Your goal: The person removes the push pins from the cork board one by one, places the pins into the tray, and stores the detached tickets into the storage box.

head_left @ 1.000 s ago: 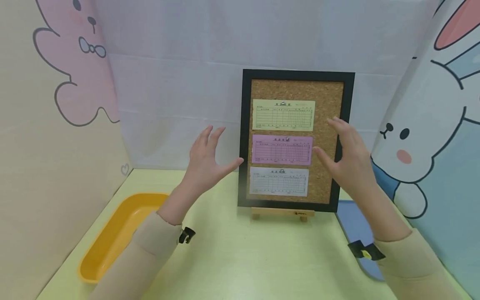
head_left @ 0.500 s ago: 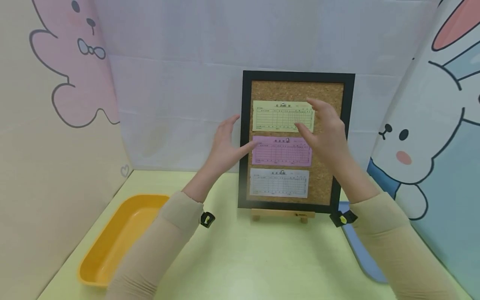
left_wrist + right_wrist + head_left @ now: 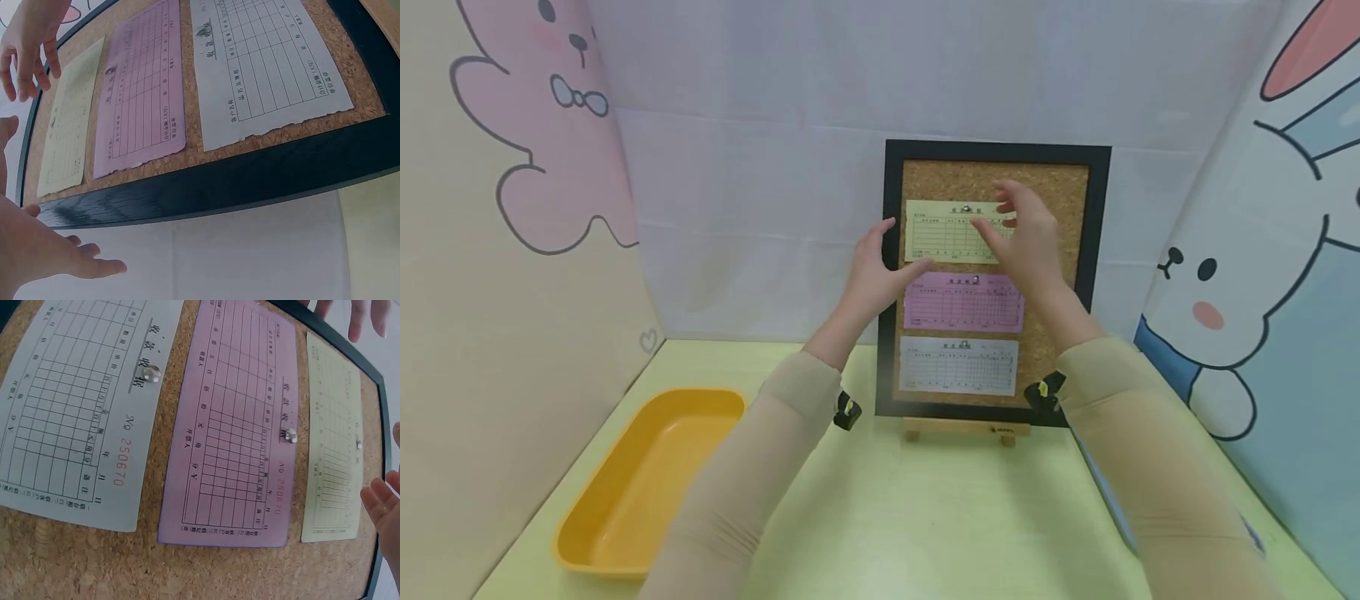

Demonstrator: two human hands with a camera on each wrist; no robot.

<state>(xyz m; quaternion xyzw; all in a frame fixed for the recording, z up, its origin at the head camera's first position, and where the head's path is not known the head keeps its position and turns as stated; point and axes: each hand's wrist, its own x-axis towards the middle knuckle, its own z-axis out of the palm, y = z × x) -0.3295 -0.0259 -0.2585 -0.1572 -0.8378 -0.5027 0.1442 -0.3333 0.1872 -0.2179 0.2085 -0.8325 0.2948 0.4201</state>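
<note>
A black-framed cork board (image 3: 992, 179) leans upright on a small wooden stand (image 3: 966, 427). Three printed receipt slips hang on it, one above another: yellow (image 3: 942, 237), pink (image 3: 962, 304) and white (image 3: 958, 367). Each slip has one silver push pin at its top edge, such as the pin on the pink slip (image 3: 290, 435). My left hand (image 3: 876, 275) is at the board's left side, thumb and fingers spread, beside the yellow slip. My right hand (image 3: 1030, 242) covers the yellow slip's right end, its fingertips near the slip's pin (image 3: 966, 208). Both hands hold nothing.
A yellow tray (image 3: 651, 483) sits on the left of the pale green table (image 3: 910, 517). On the right, a blue tray (image 3: 1105, 483) is mostly hidden behind my right sleeve. A white cloth (image 3: 760, 183) hangs behind the board; cartoon-printed panels flank both sides.
Both hands have moved inward and a little up: the left rightward to the board's left edge, the right leftward over the yellow slip. The board and slips stay in place.
</note>
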